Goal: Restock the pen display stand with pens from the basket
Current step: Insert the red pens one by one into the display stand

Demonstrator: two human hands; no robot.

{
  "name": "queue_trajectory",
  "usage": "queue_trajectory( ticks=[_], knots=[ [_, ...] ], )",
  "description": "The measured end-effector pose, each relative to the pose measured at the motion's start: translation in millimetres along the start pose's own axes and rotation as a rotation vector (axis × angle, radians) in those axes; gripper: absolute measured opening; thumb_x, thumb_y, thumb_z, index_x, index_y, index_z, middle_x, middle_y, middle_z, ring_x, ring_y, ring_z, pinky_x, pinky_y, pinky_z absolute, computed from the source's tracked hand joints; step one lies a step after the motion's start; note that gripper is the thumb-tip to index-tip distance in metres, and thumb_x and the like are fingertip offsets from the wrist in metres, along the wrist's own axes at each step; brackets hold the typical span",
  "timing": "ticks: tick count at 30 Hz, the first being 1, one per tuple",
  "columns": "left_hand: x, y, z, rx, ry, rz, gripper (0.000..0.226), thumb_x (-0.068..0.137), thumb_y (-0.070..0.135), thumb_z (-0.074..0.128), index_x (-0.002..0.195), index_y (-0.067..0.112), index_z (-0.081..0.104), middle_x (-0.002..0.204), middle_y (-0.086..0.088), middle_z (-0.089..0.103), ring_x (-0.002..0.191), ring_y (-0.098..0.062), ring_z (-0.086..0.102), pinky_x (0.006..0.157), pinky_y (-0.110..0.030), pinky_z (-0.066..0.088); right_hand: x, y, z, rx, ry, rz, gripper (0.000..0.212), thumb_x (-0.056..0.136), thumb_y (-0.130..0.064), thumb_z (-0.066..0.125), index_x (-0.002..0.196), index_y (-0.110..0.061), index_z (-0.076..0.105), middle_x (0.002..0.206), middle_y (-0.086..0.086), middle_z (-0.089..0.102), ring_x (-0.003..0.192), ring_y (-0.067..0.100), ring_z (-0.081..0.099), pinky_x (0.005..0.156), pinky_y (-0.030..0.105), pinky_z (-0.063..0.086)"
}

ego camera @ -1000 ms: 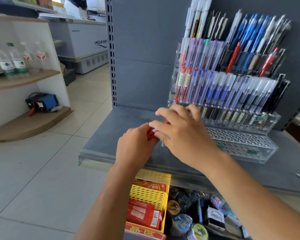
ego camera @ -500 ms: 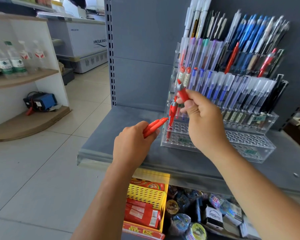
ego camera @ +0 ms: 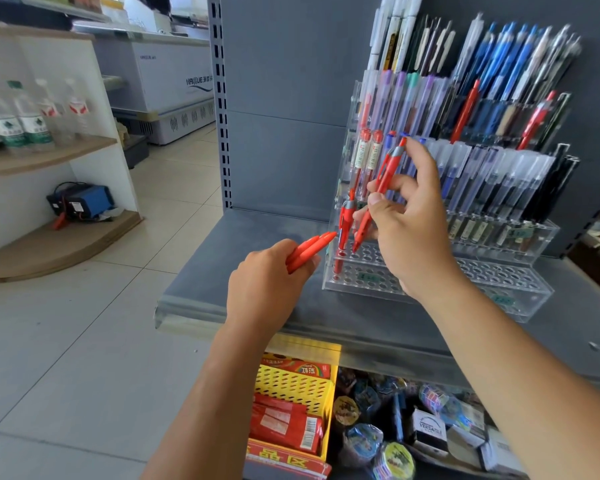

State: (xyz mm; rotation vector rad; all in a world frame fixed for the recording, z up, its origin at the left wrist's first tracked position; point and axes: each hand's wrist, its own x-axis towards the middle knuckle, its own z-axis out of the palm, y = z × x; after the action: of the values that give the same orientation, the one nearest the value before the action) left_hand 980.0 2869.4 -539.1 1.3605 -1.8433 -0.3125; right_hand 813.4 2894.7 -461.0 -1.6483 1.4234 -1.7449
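The slim red plastic pen (ego camera: pixel 378 188), pinched between thumb and fingers of the right hand (ego camera: pixel 409 226), hangs tilted over a lower hole of the clear acrylic tiered display stand (ego camera: pixel 364 277), so its tip may miss or knock the neighbouring red pen (ego camera: pixel 344 230). The left hand (ego camera: pixel 267 285), just beside the stand, curls round the spare red pens (ego camera: pixel 309 249).

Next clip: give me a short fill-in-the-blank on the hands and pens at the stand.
1. The left hand grips a bundle of pens, all ___.
2. The right hand pinches just ___ red pen over the clear display stand.
3. A standing pen already occupies a hole at the stand's ___ end.
4. Below the shelf sits a ___ perforated basket.
Missing words: red; one; left; yellow.
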Motion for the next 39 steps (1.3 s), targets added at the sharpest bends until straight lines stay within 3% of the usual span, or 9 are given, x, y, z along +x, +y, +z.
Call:
queue_trajectory(
  ticks=[5, 8, 11, 15, 18, 27, 30, 35, 39],
  knots=[
    [0, 1, -1, 0.003, -0.001, -0.006, 0.031, 0.091, 0.056, 0.057, 0.081, 0.026, 0.056, 0.063, 0.011, 0.054, 0.056, -0.010, 0.055, 0.056, -0.028, 0.048, 1, 2, 4, -0.078, -0.009, -0.073, 0.083, 0.096, 0.005, 0.054, 0.155, -0.040, 0.016, 0.145, 0.016, 0.045, 0.082, 0.032, 0.067, 0.078, 0.041, 0.060],
    [-1, 1, -2, 0.001, -0.008, -0.008, 0.029, 0.091, 0.055, 0.057, 0.082, 0.027, 0.056, 0.062, 0.013, 0.053, 0.055, -0.008, 0.054, 0.054, -0.024, 0.040, 0, 2, 7, -0.100, -0.015, -0.103, 0.084, 0.095, 0.007, 0.054, 0.155, -0.039, 0.018, 0.162, 0.004, 0.024, 0.101, 0.011, 0.064, 0.083, 0.034, 0.059],
    [-1, 1, -1, -0.006, -0.008, -0.009, 0.029, 0.091, 0.055, 0.058, 0.082, 0.027, 0.057, 0.062, 0.013, 0.052, 0.055, -0.008, 0.053, 0.053, -0.023, 0.038, -2, 3, 10, -0.091, -0.029, -0.124, 0.082, 0.094, 0.005, 0.056, 0.146, -0.050, 0.025, 0.158, -0.003, 0.030, 0.115, 0.023, 0.059, 0.088, 0.034, 0.057],
    [0, 0, 0, 0.002, -0.007, -0.007, 0.030, 0.090, 0.056, 0.058, 0.084, 0.027, 0.058, 0.064, 0.012, 0.055, 0.057, -0.009, 0.056, 0.057, -0.027, 0.049, -7, 7, 13, -0.055, -0.011, -0.139, 0.077, 0.092, 0.007, 0.059, 0.143, -0.045, 0.033, 0.142, -0.004, 0.046, 0.089, 0.012, 0.059, 0.081, 0.026, 0.057],
    [0, 0, 0, 0.000, -0.011, -0.003, 0.030, 0.090, 0.057, 0.057, 0.087, 0.027, 0.060, 0.067, 0.013, 0.057, 0.059, -0.008, 0.058, 0.060, -0.030, 0.054, -11, 13, 15, -0.069, 0.001, -0.124, 0.074, 0.092, 0.005, 0.060, 0.143, -0.044, 0.035, 0.133, 0.001, 0.052, 0.084, 0.016, 0.064, 0.079, 0.031, 0.060],
    [0, 1, 0, 0.010, -0.017, -0.010, 0.031, 0.090, 0.058, 0.057, 0.087, 0.026, 0.059, 0.069, 0.012, 0.058, 0.061, -0.009, 0.059, 0.064, -0.036, 0.057, -21, 22, 18, -0.149, 0.036, -0.126, 0.066, 0.093, -0.002, 0.063, 0.136, -0.046, 0.039, 0.126, -0.007, 0.053, 0.095, 0.010, 0.062, 0.082, 0.024, 0.057],
    [0, 1, 0, 0.017, -0.017, -0.011, 0.032, 0.090, 0.058, 0.056, 0.086, 0.027, 0.058, 0.070, 0.011, 0.059, 0.062, -0.010, 0.060, 0.065, -0.037, 0.057, -21, 24, 19, -0.241, -0.011, -0.100, 0.050, 0.092, -0.004, 0.064, 0.130, -0.034, 0.052, 0.120, -0.009, 0.053, 0.105, 0.006, 0.058, 0.089, 0.030, 0.056],
    [0, 3, -1, 0.022, -0.022, -0.006, 0.032, 0.090, 0.058, 0.056, 0.088, 0.026, 0.058, 0.073, 0.011, 0.060, 0.064, -0.010, 0.061, 0.066, -0.037, 0.057, -24, 27, 16, -0.291, -0.081, -0.068, 0.054, 0.092, -0.006, 0.064, 0.133, -0.038, 0.048, 0.130, -0.008, 0.052, 0.116, 0.011, 0.054, 0.095, 0.038, 0.054],
    [0, 4, -2, 0.027, -0.029, -0.004, 0.031, 0.090, 0.058, 0.055, 0.087, 0.027, 0.056, 0.071, 0.012, 0.058, 0.062, -0.009, 0.060, 0.065, -0.034, 0.056, -29, 25, 15, -0.362, -0.070, -0.157, 0.054, 0.092, -0.007, 0.062, 0.138, -0.031, 0.048, 0.131, -0.007, 0.046, 0.124, 0.010, 0.046, 0.103, 0.020, 0.041]
  ],
)
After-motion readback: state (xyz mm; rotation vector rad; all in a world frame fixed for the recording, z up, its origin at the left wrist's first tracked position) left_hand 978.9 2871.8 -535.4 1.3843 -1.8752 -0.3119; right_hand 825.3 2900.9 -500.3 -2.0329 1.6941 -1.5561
